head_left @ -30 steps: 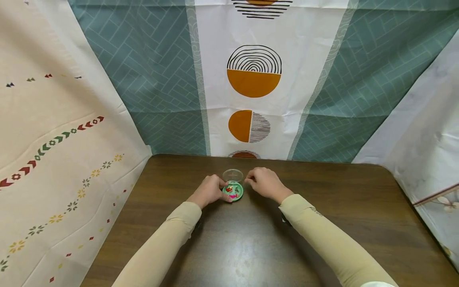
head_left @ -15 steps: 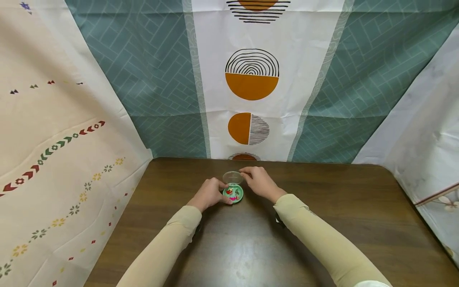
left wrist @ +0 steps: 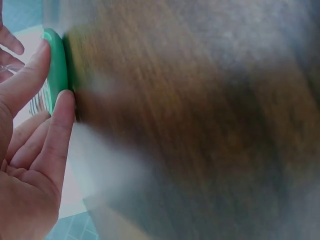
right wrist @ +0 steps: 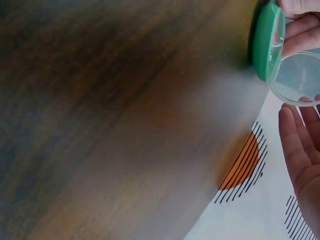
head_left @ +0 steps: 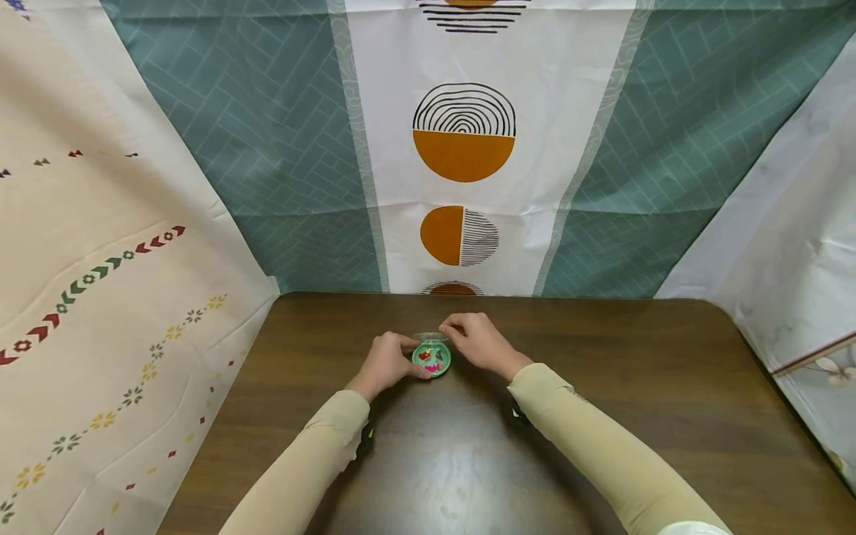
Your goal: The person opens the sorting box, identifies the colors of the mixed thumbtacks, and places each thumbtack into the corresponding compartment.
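Note:
A round green case (head_left: 431,360) rests on the table, its clear hinged lid (head_left: 430,337) raised and seen nearly edge-on in the head view. Small red, pink and dark pieces (head_left: 433,368) show inside the case. My left hand (head_left: 388,364) grips the case from the left; the left wrist view shows the thumb on its face and a finger against the green base (left wrist: 58,70). At the lid's far right rim, my right hand (head_left: 478,343) touches the clear plastic with extended fingers. Its thumb cannot be made out in the right wrist view.
The dark wooden table (head_left: 602,386) spreads around both hands. Behind its far edge hangs a patterned cloth (head_left: 321,245); a cream cloth (head_left: 120,282) hangs at the left and a pale one (head_left: 782,245) at the right.
The right hand has moved from beside the case to the lid's rim. The lid has swung from leaning back to a nearly edge-on view. The left hand keeps its grip on the case.

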Motion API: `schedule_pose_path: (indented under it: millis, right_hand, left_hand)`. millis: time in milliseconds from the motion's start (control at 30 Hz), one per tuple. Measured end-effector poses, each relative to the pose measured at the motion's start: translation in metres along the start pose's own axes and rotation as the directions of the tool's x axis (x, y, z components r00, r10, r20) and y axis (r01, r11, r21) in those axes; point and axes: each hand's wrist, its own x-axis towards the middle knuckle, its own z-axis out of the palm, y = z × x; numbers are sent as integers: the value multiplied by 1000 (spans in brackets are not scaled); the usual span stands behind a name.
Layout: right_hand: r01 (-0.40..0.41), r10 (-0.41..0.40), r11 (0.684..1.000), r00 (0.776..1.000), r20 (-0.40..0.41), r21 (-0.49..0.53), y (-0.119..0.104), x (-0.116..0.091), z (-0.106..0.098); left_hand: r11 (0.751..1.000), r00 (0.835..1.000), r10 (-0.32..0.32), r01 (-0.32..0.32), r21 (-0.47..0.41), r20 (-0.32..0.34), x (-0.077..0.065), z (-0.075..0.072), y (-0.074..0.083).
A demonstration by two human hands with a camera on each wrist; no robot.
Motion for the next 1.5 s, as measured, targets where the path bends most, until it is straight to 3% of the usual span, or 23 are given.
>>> schedule_pose_path:
  millis: [333,733,1067,1367,1500]
  right_hand:
    - [20,-20,1000,1000,11,0,-4,-6,7]
    - [31,-29,999,997,66,-27,-9,-8,14]
    - [68,-55,995,988,148,-79,-10,-7,20]
    - [168,-121,957,972,201,-238,-11,-16,25]
    - [158,-107,943,977,185,-293,-15,-18,27]
  left_hand:
    - [997,998,-35,32,-64,-52,-10,-1,-1]
    - [985,997,-75,69,-157,-29,-17,-5,-5]
    - [936,994,-93,104,-336,49,-17,-8,-8]
    - [903,994,-90,107,-416,60,-24,-3,-7]
    - [902,993,-80,110,-417,88,-24,-5,-6]
